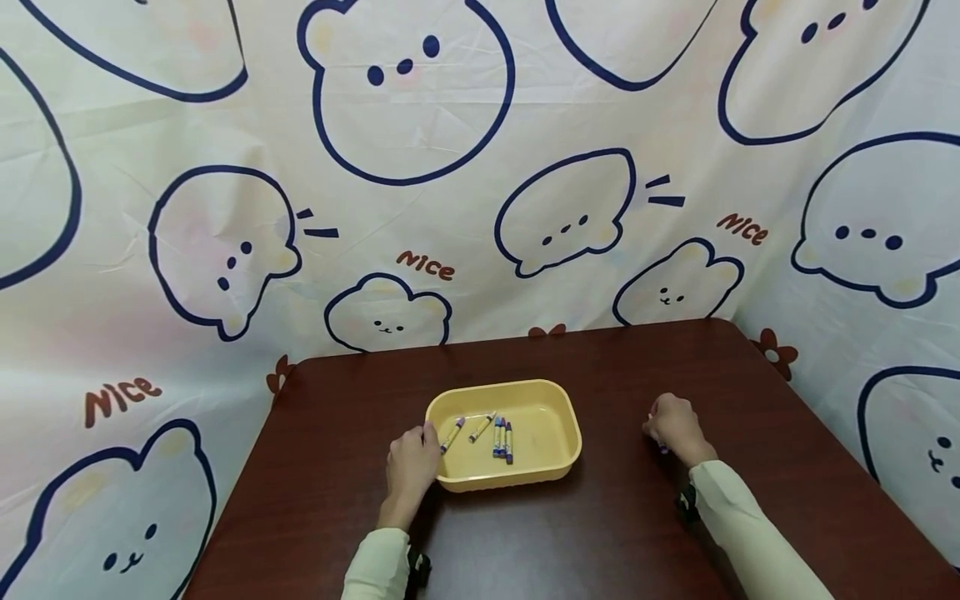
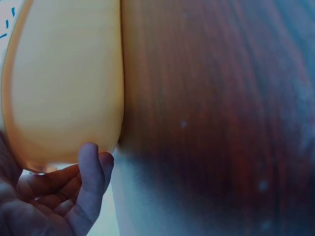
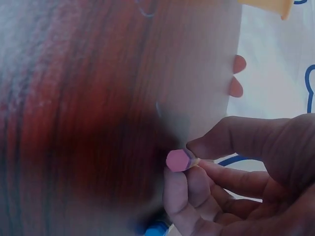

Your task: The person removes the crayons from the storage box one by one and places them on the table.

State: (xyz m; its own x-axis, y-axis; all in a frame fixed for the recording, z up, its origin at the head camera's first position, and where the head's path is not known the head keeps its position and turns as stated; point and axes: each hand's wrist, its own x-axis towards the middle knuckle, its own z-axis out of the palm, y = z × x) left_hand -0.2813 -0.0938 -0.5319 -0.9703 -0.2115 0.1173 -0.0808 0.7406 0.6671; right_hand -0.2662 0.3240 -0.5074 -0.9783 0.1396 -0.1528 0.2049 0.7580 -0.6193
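A shallow yellow tray [image 1: 551, 433] stands on the table with several crayons [image 1: 501, 439] lying in it, their paper wraps pale yellow and purple. My left hand [image 1: 412, 467] grips the tray's left end, its fingers curled at the rim in the left wrist view. To the right of the tray, my right hand [image 1: 675, 429] pinches a pink-ended crayon [image 3: 178, 161] between thumb and fingers, close over the tabletop. Below those fingers in the right wrist view shows a blue tip [image 3: 156, 229], mostly hidden by the hand.
The dark brown wooden table [image 1: 615, 517] carries the tray near its middle. Behind it and along the sides hangs a pale cloth [image 1: 465, 225] printed with cartoon bears, meeting the table's far edge.
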